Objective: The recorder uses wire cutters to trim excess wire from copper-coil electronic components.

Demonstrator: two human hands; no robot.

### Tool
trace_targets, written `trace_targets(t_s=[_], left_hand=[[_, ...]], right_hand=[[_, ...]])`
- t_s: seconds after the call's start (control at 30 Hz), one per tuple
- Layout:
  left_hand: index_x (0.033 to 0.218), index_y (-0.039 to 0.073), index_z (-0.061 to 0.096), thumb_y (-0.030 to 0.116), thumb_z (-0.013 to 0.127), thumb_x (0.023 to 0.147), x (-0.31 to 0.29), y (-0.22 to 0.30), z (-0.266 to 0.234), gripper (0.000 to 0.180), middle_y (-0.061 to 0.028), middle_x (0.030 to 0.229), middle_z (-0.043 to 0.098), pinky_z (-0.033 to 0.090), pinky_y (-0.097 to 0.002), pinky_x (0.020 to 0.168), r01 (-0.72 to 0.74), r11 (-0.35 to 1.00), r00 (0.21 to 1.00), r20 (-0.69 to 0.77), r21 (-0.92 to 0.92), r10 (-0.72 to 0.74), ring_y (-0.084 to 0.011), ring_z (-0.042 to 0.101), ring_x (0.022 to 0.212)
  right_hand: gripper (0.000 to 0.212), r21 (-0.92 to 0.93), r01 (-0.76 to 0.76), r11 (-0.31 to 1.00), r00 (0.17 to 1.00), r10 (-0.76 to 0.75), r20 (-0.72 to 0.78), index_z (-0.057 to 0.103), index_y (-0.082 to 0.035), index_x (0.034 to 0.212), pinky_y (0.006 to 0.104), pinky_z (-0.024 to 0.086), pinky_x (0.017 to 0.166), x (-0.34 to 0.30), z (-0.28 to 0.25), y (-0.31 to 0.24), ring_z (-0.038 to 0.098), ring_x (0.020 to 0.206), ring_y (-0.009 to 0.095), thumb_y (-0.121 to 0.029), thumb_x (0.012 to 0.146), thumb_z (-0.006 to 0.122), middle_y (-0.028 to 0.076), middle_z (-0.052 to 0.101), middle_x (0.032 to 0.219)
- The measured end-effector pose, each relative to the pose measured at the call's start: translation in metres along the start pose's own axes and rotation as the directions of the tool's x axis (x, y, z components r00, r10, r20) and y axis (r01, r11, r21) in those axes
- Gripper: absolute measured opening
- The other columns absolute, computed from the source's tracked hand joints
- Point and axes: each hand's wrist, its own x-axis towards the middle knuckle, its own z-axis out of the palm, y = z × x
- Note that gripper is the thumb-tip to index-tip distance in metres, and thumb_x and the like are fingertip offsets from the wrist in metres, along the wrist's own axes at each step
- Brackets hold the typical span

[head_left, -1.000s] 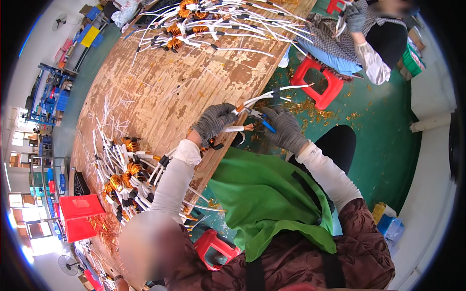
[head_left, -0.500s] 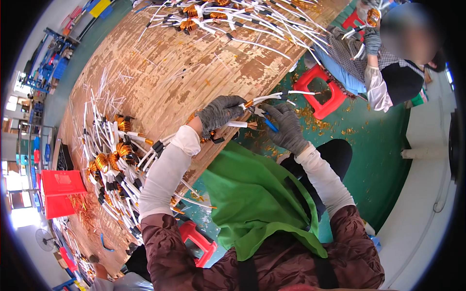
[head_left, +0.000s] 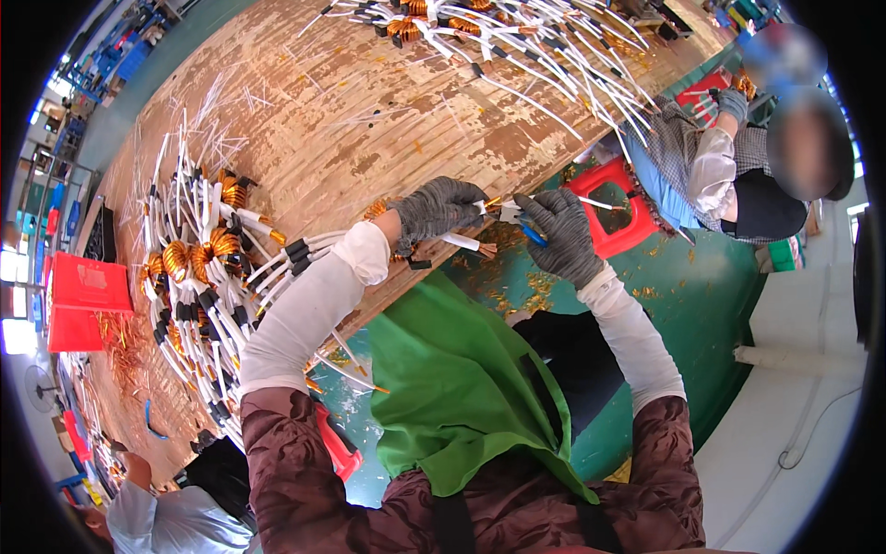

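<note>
A green apron point(head_left: 452, 369) lay nearest. Past it, at the edge of the table point(head_left: 323, 138), the left hand point(head_left: 441, 210) was closed on white wires, a frayed lead point(head_left: 461, 243) jutting out below. The right hand point(head_left: 561, 238) was curled around blue-handled pliers point(head_left: 508, 213), their tips by a bare copper stretch point(head_left: 495, 201). A loosened left grip could let the wires twist, so the pliers might nick strands or pinch a glove. Farther off were 1 coil heap point(head_left: 461, 23) and 1 red stool point(head_left: 604, 235).
</note>
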Motion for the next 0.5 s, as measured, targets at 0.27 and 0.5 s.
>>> trace_targets(t_s=[0.27,0.5], left_hand=[[0.109,-0.003,0.057,0.004,0.055,0.084,0.007,-0.005,0.003,0.026,-0.0099,0.096,0.063,0.046,-0.0265,0.077,-0.026,0.982,0.996,-0.082,0.185,0.042,-0.0125,0.057,0.083],[0.106,-0.002,0.057,0.003,0.053,0.084,0.013,-0.011,0.015,0.023,-0.0117,0.093,0.064,0.046,-0.0265,0.076,0.011,0.963,0.951,-0.301,0.268,0.073,-0.0140,0.059,0.080]], right_hand=[[0.055,0.030,-0.206,0.978,0.979,0.205,0.013,0.055,-0.009,0.115,0.0434,0.041,0.077,-0.005,0.006,-0.031,0.052,0.086,0.033,-0.009,0.060,0.064,0.014,0.055,0.094],[0.043,0.577,-0.575,0.580,0.718,0.696,0.016,0.054,-0.006,0.114,0.0356,0.043,0.065,-0.005,0.042,-0.085,0.051,0.076,0.022,-0.010,0.071,0.060,0.006,0.053,0.083]])
